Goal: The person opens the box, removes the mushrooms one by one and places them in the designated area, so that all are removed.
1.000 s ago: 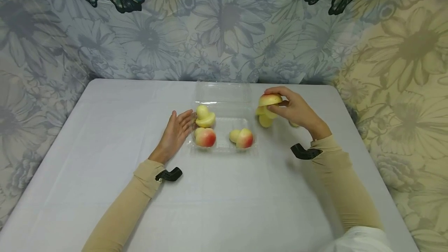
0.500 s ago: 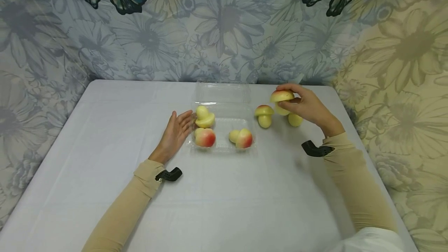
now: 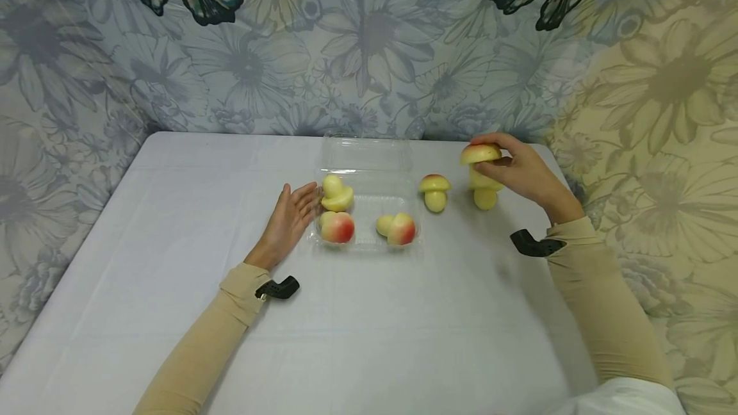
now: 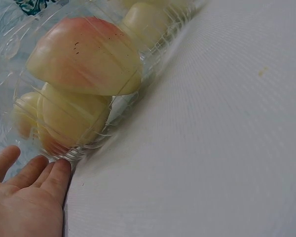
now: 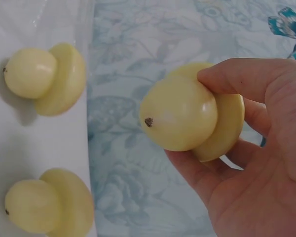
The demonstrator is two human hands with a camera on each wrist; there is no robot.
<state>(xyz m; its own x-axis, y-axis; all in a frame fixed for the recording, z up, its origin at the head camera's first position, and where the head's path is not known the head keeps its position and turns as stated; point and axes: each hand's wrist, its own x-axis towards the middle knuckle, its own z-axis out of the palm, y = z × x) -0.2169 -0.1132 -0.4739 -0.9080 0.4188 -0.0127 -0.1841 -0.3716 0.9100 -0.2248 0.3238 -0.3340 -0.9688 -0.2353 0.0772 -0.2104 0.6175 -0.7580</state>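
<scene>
My right hand (image 3: 521,168) pinches a toy mushroom (image 3: 480,154) by its red-and-yellow cap, holding it above the table. In the right wrist view this mushroom (image 5: 177,113) has its pale round stem facing the camera. One more mushroom (image 3: 485,198) stands just below it in the head view, its cap partly hidden. Left of that is another mushroom (image 3: 435,193). My left hand (image 3: 286,219) has its fingers extended, fingertips at the left side of a clear plastic box (image 3: 369,245). Inside lie three mushrooms: two at the left (image 3: 338,228) and one at the right (image 3: 398,229).
The box's clear lid (image 3: 366,154) lies folded back towards the wall. A white cloth covers the table (image 3: 357,332). Flowered wallpaper (image 3: 369,43) with dark butterflies rises right behind the table's far edge.
My right hand has carried its mushroom to the right, away from the box. The mushrooms on the table that it covered before now show more. My left hand has stayed in place.
</scene>
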